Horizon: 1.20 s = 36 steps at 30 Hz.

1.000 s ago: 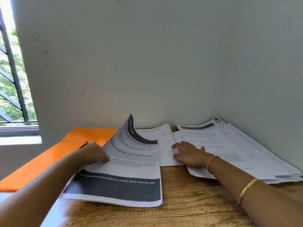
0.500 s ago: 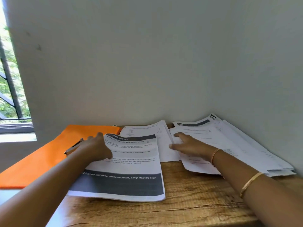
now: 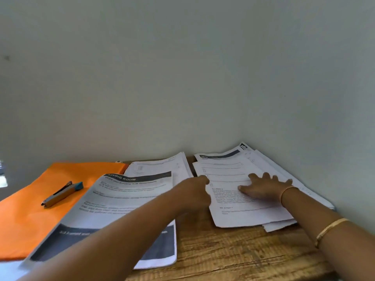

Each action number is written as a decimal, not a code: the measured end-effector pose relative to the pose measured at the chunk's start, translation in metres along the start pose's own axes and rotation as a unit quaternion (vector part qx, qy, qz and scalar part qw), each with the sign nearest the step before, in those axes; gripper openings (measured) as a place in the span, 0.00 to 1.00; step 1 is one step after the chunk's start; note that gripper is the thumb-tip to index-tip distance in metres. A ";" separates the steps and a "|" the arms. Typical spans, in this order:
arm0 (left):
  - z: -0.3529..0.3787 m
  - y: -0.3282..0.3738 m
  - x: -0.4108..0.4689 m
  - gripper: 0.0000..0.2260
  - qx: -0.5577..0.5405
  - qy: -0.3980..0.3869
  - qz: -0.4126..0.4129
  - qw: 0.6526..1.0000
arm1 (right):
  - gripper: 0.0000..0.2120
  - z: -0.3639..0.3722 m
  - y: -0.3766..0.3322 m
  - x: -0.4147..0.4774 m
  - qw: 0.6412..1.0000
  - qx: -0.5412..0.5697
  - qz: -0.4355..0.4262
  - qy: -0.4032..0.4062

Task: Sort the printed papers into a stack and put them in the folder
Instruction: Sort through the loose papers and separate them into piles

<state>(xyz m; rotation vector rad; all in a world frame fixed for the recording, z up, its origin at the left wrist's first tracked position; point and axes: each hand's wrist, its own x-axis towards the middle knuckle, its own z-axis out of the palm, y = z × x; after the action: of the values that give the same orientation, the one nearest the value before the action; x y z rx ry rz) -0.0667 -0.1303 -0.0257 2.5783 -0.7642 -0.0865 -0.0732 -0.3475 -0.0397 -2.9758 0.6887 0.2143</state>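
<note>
Head view shows an orange folder (image 3: 30,220) lying closed and flat at the left end of the wooden table (image 3: 223,256); a stapler (image 3: 61,194) with a blue end rests on the folder cover. Just right of the folder, and overlapping its edge, lies a printed sheet (image 3: 125,197) headed "LIVING ROOM", with dark bands at top and bottom; behind it, against the wall (image 3: 182,78), lies a second set of white sheets (image 3: 162,167). The left forearm crosses over the banded sheet; the left hand (image 3: 194,191) sits at the left edge of the right-hand paper pile (image 3: 243,216), with its fingers curled towards the top sheet; motion blur hides whether they pinch the paper. The pile is loosely fanned, not squared, and lies in the corner of the table, touching the side wall. The right hand (image 3: 263,187) lies palm down on the top sheet of this pile, fingers straight and spread; one thin bangle (image 3: 288,191) circles the wrist, and a second bangle (image 3: 330,230) sits further up the forearm. All the papers are on the table, outside the folder.
</note>
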 end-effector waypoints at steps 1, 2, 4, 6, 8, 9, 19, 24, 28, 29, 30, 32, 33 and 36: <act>0.002 0.004 0.007 0.24 -0.014 -0.014 -0.003 1.000 | 0.38 -0.001 0.005 0.000 1.000 -0.009 0.004 -0.003; 0.003 0.007 0.012 0.24 -0.031 -0.022 -0.008 0.999 | 0.38 -0.002 0.009 0.000 1.000 -0.016 0.009 -0.006; 0.004 0.013 0.022 0.25 -0.065 -0.030 -0.028 0.997 | 0.40 -0.004 0.017 0.000 0.999 -0.018 0.021 -0.018; 0.007 0.017 0.032 0.26 -0.113 -0.036 -0.060 0.991 | 0.41 -0.005 0.023 0.001 0.999 -0.004 0.023 -0.035; 0.009 0.019 0.038 0.25 -0.174 -0.029 -0.093 0.980 | 0.41 -0.005 0.025 0.000 0.999 0.011 0.019 -0.034; 0.009 0.020 0.040 0.25 -0.202 -0.022 -0.107 0.973 | 0.40 -0.004 0.025 0.000 1.000 0.013 0.017 -0.020; 0.018 0.025 0.045 0.27 -0.189 0.014 -0.157 0.969 | 0.27 0.000 0.010 0.003 0.992 0.041 -0.102 0.058; 0.019 0.023 0.046 0.27 -0.216 0.012 -0.172 0.961 | 0.40 -0.005 0.030 0.012 0.996 0.085 0.008 0.031; 0.017 0.019 0.046 0.28 -0.247 0.012 -0.180 0.952 | 0.38 -0.003 0.039 0.014 0.994 0.107 0.010 0.036; 0.016 0.018 0.046 0.29 -0.254 0.014 -0.183 0.950 | 0.35 -0.002 0.037 0.013 0.994 0.096 0.006 0.043; 0.016 0.017 0.047 0.29 -0.264 0.015 -0.185 0.947 | 0.33 -0.002 0.035 0.012 0.995 0.088 0.002 0.049; 0.015 0.016 0.046 0.29 -0.291 0.019 -0.185 0.938 | 0.30 -0.002 0.030 0.009 0.995 0.087 -0.006 0.055; 0.015 0.015 0.045 0.29 -0.303 0.024 -0.184 0.935 | 0.30 -0.003 0.029 0.008 0.994 0.091 -0.011 0.057; 0.014 0.013 0.044 0.28 -0.303 0.035 -0.180 0.935 | 0.30 -0.004 0.025 0.005 0.993 0.100 -0.024 0.059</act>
<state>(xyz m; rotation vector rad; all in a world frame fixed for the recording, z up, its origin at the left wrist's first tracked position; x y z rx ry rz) -0.0385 -0.1696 -0.0298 2.0760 -0.1772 -0.2915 -0.0793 -0.3721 -0.0373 -2.8251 0.6091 -0.0342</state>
